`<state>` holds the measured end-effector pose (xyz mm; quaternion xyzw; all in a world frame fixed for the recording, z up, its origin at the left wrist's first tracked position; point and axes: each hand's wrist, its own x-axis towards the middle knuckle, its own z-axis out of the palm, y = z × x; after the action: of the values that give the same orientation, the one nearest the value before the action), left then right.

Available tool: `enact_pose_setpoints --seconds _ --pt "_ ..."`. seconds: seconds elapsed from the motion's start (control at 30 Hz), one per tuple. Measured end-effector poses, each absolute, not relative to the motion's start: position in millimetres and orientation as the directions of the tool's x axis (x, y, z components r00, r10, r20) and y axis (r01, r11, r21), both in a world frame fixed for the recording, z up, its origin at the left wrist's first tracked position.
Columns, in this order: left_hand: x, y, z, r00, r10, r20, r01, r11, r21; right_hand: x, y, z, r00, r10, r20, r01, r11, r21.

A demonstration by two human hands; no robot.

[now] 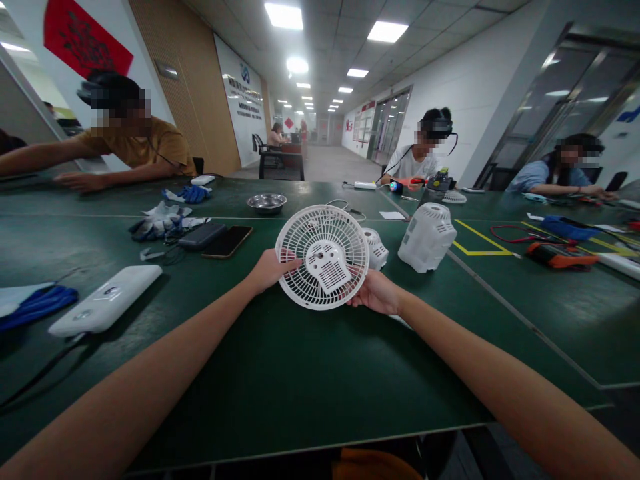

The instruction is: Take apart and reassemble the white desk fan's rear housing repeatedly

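A round white plastic fan grille is held up above the green table, its slotted hub plate facing me. My left hand grips its left rim, the thumb lying across the ribs. At the lower right edge, my right hand holds the grille too, with some fingers behind it. Partly hidden behind the grille is a small white vented housing. A larger white plastic housing stands upright to the right of it.
On the green table, a white power bank, a phone and gloves lie left. A metal bowl stands farther back. An orange multimeter lies right. Co-workers sit across the table.
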<state>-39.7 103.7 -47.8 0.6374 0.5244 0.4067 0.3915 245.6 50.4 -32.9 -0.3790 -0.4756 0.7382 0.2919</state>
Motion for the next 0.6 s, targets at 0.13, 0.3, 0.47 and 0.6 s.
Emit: enact_pose_setpoints --seconds 0.13,0.3,0.47,0.6 --pt "-39.6 103.8 -48.4 0.152 0.982 0.114 0.357 -0.162 0.920 243.4 48.9 -32.0 -0.495 0.826 -0.268 -0.180 -0.399 -0.899" --pt "-36.2 101.7 -47.5 0.148 0.987 0.065 0.236 -0.099 0.967 244.8 47.7 -24.8 -0.478 0.843 -0.248 -0.256 -0.403 -0.879" --pt "-35.5 104.5 -50.3 0.082 0.992 0.100 0.214 -0.115 0.970 251.6 51.5 -19.6 -0.450 0.871 -0.200 -0.262 -0.342 -0.902" --pt "-38.5 109.5 -52.6 -0.016 0.982 0.186 0.237 -0.177 0.955 256.0 52.2 -15.6 -0.343 0.931 -0.122 -0.209 -0.203 -0.957"
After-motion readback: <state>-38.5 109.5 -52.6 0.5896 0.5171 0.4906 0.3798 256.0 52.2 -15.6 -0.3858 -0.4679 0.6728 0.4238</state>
